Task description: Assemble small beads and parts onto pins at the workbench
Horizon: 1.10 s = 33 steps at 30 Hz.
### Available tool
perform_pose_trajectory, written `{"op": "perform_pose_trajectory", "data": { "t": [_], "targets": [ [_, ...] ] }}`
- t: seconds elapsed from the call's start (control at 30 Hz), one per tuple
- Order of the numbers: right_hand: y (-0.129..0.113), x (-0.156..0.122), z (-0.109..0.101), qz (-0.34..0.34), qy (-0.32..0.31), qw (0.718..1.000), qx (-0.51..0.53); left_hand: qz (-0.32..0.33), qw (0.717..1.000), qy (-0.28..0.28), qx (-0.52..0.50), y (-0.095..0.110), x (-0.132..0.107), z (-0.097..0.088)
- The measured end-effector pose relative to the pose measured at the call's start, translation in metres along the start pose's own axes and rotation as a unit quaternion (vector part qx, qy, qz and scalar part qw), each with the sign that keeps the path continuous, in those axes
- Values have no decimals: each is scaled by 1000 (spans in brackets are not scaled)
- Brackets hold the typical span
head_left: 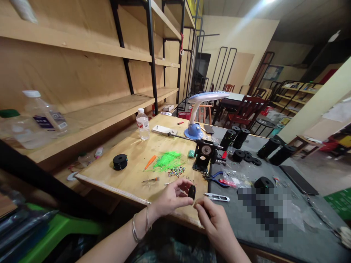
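Note:
My left hand (pixel 172 195), with bangles at its wrist, grips a small black disc-shaped spool (pixel 192 192) edge-on between thumb and fingers. Right beside it, my right hand (pixel 214 217) has thumb and forefinger pinched together; whatever they hold is too thin or hidden to make out. White thread snips (pixel 218 197) lie just beyond my right hand. Past my left hand are a spill of multicoloured beads (pixel 176 171), a heap of bright green strands (pixel 168 160) and an orange fishing float (pixel 150 162).
A black winding machine (pixel 204 155) stands mid-table, near blue-handled pliers (pixel 219 179). Black spools (pixel 241 138) stand stacked on the grey mat (pixel 233 219). Also there are a blue desk lamp (pixel 194 129), a water bottle (pixel 143 126) and a black spool stack (pixel 120 162). Wooden shelves (pixel 109 106) rise at left.

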State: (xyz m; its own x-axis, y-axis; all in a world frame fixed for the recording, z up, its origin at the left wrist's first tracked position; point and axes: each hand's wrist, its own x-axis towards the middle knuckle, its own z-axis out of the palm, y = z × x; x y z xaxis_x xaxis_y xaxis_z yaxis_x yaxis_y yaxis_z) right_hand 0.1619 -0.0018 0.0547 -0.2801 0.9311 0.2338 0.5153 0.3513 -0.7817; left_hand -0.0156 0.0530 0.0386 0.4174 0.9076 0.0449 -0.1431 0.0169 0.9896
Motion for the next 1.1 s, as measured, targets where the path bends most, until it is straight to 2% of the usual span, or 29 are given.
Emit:
{"op": "perform_pose_trajectory", "data": {
  "t": [0.13,0.27,0.33,0.4,0.57,0.63,0.73,0.8,0.87,0.97,1.1],
  "targets": [
    [10,12,-19,-19,4,1000,-19,-38,993,-91,71,0,-5,-2],
    [26,15,-17,27,-7,995,93,-48,985,-151,-69,2,-12,3],
    [31,13,-10,68,-12,983,173,-39,978,-152,-136,2,-14,6],
    [33,10,-1,104,-2,964,243,-27,975,-154,-159,0,-14,8],
    [37,2,17,158,33,908,386,-3,982,-126,-143,-6,-16,10],
    [38,1,21,145,36,902,404,7,984,-105,-141,-7,-17,12],
    [38,1,23,102,47,912,394,26,987,-83,-138,-7,-19,15],
    [40,2,24,96,64,926,360,34,987,-81,-133,-7,-21,18],
    [43,1,24,95,84,950,285,23,990,-73,-118,-6,-22,21],
    [47,-1,24,69,101,983,138,-8,997,-22,-69,-4,-22,23],
    [45,-4,20,40,96,993,54,6,998,30,49,-2,-21,22]
  ]
}}
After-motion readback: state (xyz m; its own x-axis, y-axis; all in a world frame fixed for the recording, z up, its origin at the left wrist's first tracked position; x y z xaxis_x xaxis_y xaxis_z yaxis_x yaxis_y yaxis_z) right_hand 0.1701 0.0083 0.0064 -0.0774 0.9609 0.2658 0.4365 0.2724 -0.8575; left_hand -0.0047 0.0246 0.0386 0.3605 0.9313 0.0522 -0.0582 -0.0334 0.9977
